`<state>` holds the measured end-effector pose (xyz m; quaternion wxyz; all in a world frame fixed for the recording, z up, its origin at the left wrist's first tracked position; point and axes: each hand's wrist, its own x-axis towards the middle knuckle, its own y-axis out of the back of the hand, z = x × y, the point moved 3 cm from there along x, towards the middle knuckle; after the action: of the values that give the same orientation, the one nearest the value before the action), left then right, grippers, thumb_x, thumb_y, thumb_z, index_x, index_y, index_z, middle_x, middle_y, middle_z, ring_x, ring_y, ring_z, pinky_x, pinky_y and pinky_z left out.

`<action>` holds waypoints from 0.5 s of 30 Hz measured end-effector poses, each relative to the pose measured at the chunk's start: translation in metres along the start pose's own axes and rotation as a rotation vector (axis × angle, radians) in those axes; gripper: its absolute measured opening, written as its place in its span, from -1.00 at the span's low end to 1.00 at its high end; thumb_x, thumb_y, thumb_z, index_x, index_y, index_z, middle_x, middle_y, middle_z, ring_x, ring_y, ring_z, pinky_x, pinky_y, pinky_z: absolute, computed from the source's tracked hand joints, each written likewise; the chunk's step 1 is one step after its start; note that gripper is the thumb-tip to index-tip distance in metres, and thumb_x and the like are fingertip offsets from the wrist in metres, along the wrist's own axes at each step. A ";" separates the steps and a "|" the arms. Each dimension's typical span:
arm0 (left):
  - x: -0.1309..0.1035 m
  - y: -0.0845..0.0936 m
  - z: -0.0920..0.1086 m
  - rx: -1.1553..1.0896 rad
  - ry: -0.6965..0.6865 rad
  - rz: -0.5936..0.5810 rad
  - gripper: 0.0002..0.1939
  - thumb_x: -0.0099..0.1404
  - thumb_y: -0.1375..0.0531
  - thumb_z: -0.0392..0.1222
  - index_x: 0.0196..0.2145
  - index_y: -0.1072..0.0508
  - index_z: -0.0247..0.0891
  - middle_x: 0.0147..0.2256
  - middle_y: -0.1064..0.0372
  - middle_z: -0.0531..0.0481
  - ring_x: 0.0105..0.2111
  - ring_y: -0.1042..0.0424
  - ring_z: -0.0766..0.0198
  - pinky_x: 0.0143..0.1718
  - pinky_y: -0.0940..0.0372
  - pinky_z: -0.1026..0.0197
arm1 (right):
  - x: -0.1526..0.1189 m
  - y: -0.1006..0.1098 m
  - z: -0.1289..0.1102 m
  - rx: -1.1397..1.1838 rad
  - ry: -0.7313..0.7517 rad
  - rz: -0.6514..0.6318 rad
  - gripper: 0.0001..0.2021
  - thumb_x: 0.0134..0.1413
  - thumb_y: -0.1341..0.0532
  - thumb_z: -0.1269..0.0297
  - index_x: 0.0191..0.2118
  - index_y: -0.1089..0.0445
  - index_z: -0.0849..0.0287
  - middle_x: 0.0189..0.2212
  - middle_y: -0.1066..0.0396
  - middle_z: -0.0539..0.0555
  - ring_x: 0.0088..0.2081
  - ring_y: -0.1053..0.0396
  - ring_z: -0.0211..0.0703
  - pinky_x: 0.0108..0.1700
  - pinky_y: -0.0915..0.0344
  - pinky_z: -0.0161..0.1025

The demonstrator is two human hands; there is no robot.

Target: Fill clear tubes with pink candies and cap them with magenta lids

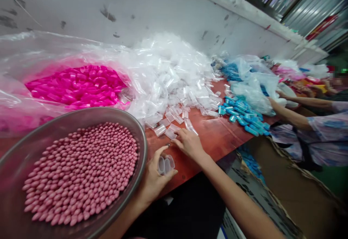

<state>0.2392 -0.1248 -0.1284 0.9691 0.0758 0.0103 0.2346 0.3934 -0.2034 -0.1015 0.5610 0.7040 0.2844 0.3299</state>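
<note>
Looking down from head height, I've got the person's left hand [156, 175] just past the rim of a big metal bowl [143, 141], thumb and fingers curled around a few clear cups [166, 164] bunched side by side, mouths facing back this way. So that's where the cups are: in the left hand, over the near part of the red-brown surface [209, 132]. The right hand [189, 143] is palm-down just beyond, fingers half bent, tips right at some loose cups [171, 131] near the front of a heap. Honestly can't tell from here if it's pinching one or only touching, since the hand covers the spot.

The bowl's on the left, with loads of small dusty-pink balls [81, 173] in it. Behind that there's a clear plastic bag [89, 42] gaping around a pile of hot-pink pieces [78, 83]. Middle of the surface is the big heap [185, 72] of clear stuff, backed up against a scuffed wall [136, 7]. Right of it are some shiny blue pieces [241, 114], next to another see-through bag [251, 96]. Past those a co-worker [326, 134] in a patterned top has both arms stretched over the surface, above an opened cardboard box [285, 173].
</note>
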 end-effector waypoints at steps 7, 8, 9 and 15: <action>0.002 0.006 0.000 -0.056 -0.063 0.081 -0.42 0.08 -0.22 -0.26 0.06 -0.15 -0.15 -0.10 -0.27 -0.05 -0.11 -0.29 0.19 -0.04 -0.17 0.14 | -0.002 -0.013 -0.001 -0.040 0.014 -0.047 -0.80 0.12 -0.05 0.33 -0.16 -0.33 0.23 -0.28 -0.40 0.16 -0.23 -0.35 -0.09 -0.23 -0.25 -0.25; 0.002 0.007 0.001 -0.044 -0.111 0.078 -0.43 0.10 -0.20 -0.27 0.06 -0.14 -0.15 -0.09 -0.26 -0.06 -0.09 -0.28 0.18 -0.02 -0.16 0.13 | -0.006 -0.010 0.001 0.020 0.011 -0.064 -0.79 0.14 -0.04 0.31 -0.17 -0.34 0.21 -0.30 -0.41 0.13 -0.26 -0.37 -0.13 -0.24 -0.25 -0.27; 0.002 0.007 0.002 -0.018 -0.165 0.073 -0.45 0.13 -0.18 -0.28 0.07 -0.14 -0.15 -0.07 -0.25 -0.08 -0.06 -0.26 0.18 0.00 -0.14 0.12 | -0.010 -0.006 0.003 0.119 -0.001 -0.092 -0.78 0.15 -0.03 0.29 -0.17 -0.35 0.19 -0.31 -0.42 0.10 -0.29 -0.38 -0.17 -0.26 -0.26 -0.30; -0.002 0.004 0.004 0.035 -0.307 -0.032 -0.44 0.12 -0.17 -0.32 0.08 -0.16 -0.17 -0.01 -0.25 -0.09 0.00 -0.23 0.15 0.06 -0.09 0.10 | -0.040 0.017 -0.013 0.996 -0.176 -0.553 -0.66 0.04 -0.14 0.09 -0.18 -0.29 0.27 -0.57 -0.36 -0.01 -0.56 -0.33 -0.26 -0.51 -0.24 -0.36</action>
<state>0.2358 -0.1226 -0.1241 0.9613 0.1277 -0.1328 0.2046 0.3594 -0.2299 -0.0886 0.2487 0.8075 0.5311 -0.0628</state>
